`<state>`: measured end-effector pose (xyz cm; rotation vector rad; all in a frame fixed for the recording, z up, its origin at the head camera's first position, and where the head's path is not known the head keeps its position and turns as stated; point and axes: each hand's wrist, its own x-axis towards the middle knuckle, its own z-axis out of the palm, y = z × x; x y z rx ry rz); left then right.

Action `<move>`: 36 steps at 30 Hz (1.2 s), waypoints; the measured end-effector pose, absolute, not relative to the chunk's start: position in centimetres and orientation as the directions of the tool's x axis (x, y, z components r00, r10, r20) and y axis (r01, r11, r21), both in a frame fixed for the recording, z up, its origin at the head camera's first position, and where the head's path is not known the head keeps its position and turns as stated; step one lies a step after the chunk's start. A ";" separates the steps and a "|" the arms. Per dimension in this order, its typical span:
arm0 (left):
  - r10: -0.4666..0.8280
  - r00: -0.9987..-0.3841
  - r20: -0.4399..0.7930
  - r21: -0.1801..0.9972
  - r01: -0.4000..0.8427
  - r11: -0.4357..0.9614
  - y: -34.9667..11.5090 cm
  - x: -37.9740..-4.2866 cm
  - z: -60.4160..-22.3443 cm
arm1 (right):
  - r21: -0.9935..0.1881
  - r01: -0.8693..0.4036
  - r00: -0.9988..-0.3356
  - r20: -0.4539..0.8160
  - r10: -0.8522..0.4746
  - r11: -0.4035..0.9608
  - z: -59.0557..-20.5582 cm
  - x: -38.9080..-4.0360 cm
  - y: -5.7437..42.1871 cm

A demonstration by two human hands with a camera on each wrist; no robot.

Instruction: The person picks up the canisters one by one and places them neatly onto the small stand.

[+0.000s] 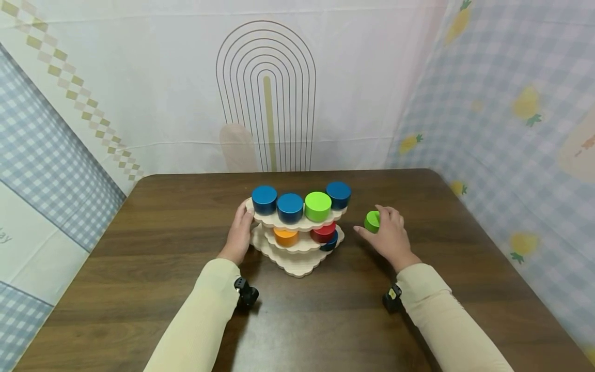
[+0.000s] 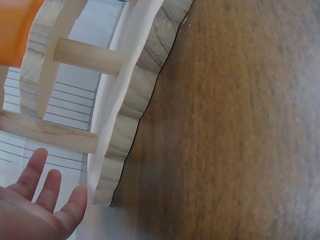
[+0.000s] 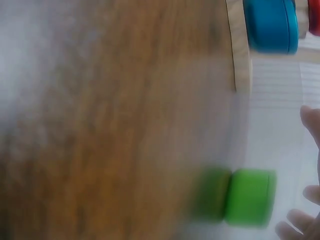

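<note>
A tiered wooden stand (image 1: 297,261) with scalloped shelves stands mid-table. Its top shelf carries three blue cylinders (image 1: 290,208) and a green cylinder (image 1: 318,206). Lower down are an orange cylinder (image 1: 285,237), a red cylinder (image 1: 323,232) and a dark blue cylinder (image 3: 272,26). At the stand's left edge is my left hand (image 1: 239,233), its fingers loosely spread in the left wrist view; whether it touches the wood is unclear. My right hand (image 1: 389,237), thumb and fingers apart, is beside another green cylinder (image 3: 250,197), which rests on the table with a gap to the fingers.
The brown wooden table (image 1: 162,289) has rounded far corners. Behind it hangs a white cloth (image 1: 372,77) with an arch print, and a blue checked cloth (image 1: 492,119) hangs along the right side. Each wrist wears a small black camera (image 1: 246,293).
</note>
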<state>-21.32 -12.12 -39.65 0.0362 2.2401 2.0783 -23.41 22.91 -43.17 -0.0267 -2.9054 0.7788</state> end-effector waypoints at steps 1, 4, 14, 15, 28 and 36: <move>0.075 -0.996 -0.046 0.996 -0.041 0.076 -12.1 -21.3 -39.6 | -0.505 -0.009 -0.991 0.117 0.058 0.863 -43.2 -23.5 23.1; 0.076 -0.996 -0.045 0.996 -0.039 0.075 -12.1 -21.3 -39.6 | -0.528 0.018 -0.992 0.095 0.080 0.849 -43.1 -23.9 23.5; 0.061 -0.997 -0.042 0.997 -0.038 0.062 -12.4 -22.6 -41.6 | -0.584 0.057 -0.995 0.037 0.097 0.810 -43.8 -24.8 24.5; 0.056 -0.998 -0.039 0.997 -0.035 0.064 -12.4 -22.8 -42.0 | -0.589 0.060 -0.995 0.030 0.097 0.806 -43.9 -24.9 24.6; 0.031 -1.000 0.002 0.996 0.005 0.086 -12.5 -23.4 -43.0 | -0.653 0.133 -0.991 -0.066 0.119 0.746 -44.8 -25.5 25.2; 0.057 -0.998 -0.032 0.997 -0.028 0.065 -12.3 -22.5 -41.1 | -0.664 0.158 -0.987 -0.100 0.122 0.731 -44.7 -25.5 25.1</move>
